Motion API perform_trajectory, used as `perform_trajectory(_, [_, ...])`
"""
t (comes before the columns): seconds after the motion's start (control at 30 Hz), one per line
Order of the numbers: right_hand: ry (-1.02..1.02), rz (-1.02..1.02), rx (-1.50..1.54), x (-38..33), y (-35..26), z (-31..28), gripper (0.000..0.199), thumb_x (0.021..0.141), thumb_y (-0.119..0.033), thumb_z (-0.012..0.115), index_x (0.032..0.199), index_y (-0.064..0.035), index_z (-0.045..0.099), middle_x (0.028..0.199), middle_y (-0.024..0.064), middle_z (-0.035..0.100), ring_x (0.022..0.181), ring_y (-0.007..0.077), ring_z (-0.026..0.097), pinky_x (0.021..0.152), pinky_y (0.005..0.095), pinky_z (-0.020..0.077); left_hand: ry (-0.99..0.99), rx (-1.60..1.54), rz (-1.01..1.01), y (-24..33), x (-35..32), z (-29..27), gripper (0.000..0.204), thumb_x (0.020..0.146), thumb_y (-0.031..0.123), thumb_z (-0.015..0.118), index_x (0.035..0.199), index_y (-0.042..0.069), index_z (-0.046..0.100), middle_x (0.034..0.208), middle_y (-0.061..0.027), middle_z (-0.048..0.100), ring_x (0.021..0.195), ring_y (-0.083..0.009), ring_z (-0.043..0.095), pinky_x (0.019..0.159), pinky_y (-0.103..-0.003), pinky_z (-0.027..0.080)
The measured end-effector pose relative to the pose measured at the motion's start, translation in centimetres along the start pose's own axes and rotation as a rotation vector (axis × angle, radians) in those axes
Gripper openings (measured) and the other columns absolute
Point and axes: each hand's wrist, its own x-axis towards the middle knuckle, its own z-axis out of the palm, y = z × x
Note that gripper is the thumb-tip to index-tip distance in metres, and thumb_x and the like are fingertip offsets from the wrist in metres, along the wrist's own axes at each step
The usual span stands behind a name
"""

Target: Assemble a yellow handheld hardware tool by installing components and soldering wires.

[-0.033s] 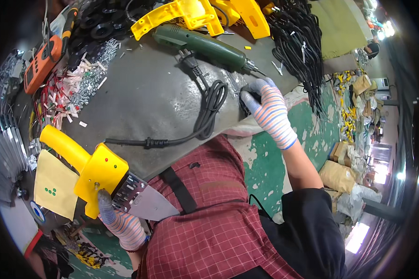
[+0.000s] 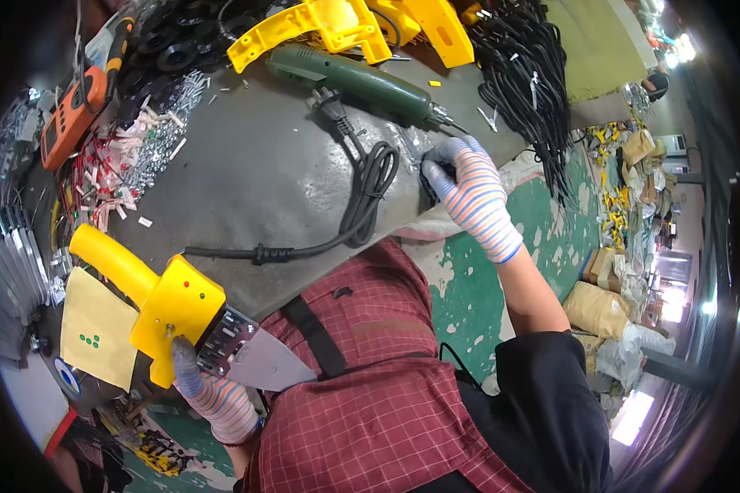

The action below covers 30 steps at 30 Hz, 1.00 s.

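Note:
My left hand (image 2: 214, 394), in a striped glove with grey fingertips, is closed on a yellow pipe welding tool (image 2: 177, 304). Its thumb lies over the yellow body; the other fingers are hidden beneath. A perforated metal section and a pointed grey plate (image 2: 267, 361) extend from the tool toward my apron. At the table's right edge, my gloved right hand (image 2: 469, 185) has its fingers bent together over something dark, mostly hidden. Just beyond it lies a green electric screwdriver (image 2: 353, 82), bit toward that hand. A coiled black power cord (image 2: 370, 197) with a plug rests between the hands.
Yellow housing shells (image 2: 321, 29) and a bundle of black cables (image 2: 522, 82) lie at the back. To the left are an orange meter (image 2: 74, 115), loose screws (image 2: 173, 123), red-wired small parts (image 2: 111, 177) and stacked grey plates (image 2: 12, 271). Beige card (image 2: 99, 329) lies beside the tool.

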Motion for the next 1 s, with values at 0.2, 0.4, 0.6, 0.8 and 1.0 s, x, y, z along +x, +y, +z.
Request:
perform_trajectory(0.2, [0.2, 0.038, 0.191, -0.6, 4.0, -0.2, 0.014, 0.084, -0.012, 0.068, 0.092, -0.0032, 0.061, 0.087, 0.0189, 0.063, 0.082, 0.0392, 0.061, 0.073, 0.0445, 0.0499, 0.02, -0.018, -0.032, 0.3, 0.2, -0.2, 0.066, 0.082, 0.024, 0.073, 0.139, 0.006, 0.046, 0.129, -0.0132, 0.057, 0.113, -0.0272, 0.06, 0.102, -0.042, 0.049])
perform_trajectory(0.4, [0.181, 0.318, 0.35, -1.4, 6.4, -0.6, 0.015, 0.084, -0.012, 0.07, 0.094, -0.0011, 0.066, 0.089, 0.0161, 0.066, 0.083, 0.0314, 0.064, 0.077, 0.0373, 0.0506, 0.02, 0.074, -0.059, 0.2, 0.4, -1.3, 0.076, 0.082, 0.041, 0.074, 0.146, 0.016, 0.039, 0.134, -0.0099, 0.054, 0.118, -0.0275, 0.056, 0.097, -0.055, 0.048])
perform_trajectory(0.6, [0.239, 0.277, 0.524, 1.2, 4.9, -0.2, 0.026, 0.082, -0.01, 0.068, 0.105, -0.0009, 0.067, 0.101, 0.0167, 0.066, 0.089, 0.0272, 0.064, 0.085, 0.0355, 0.0495, 0.008, 0.076, -0.088, 0.4, 0.1, -0.6, 0.076, 0.082, 0.04, 0.074, 0.145, 0.016, 0.04, 0.134, -0.0098, 0.054, 0.116, -0.0279, 0.058, 0.095, -0.056, 0.049])
perform_trajectory(0.8, [-0.021, 0.202, 0.205, 3.1, 4.7, -0.1, 0.033, 0.079, -0.022, 0.069, 0.107, -0.006, 0.068, 0.098, 0.0184, 0.065, 0.096, 0.0346, 0.062, 0.086, 0.042, 0.049, 0.012, 0.074, -0.064, 0.4, -0.1, -0.2, 0.076, 0.082, 0.041, 0.074, 0.145, 0.015, 0.04, 0.133, -0.0103, 0.054, 0.116, -0.0274, 0.058, 0.096, -0.055, 0.049])
perform_trajectory(1.0, [-0.066, 0.113, -0.081, 3.8, 5.4, -0.6, 0.022, 0.082, -0.022, 0.069, 0.095, -0.0048, 0.066, 0.091, 0.0189, 0.064, 0.089, 0.0373, 0.062, 0.079, 0.045, 0.0495, 0.009, 0.062, -0.065, 0.2, 0.1, -0.7, 0.076, 0.082, 0.042, 0.073, 0.145, 0.015, 0.039, 0.134, -0.0099, 0.054, 0.117, -0.0271, 0.057, 0.096, -0.055, 0.049])
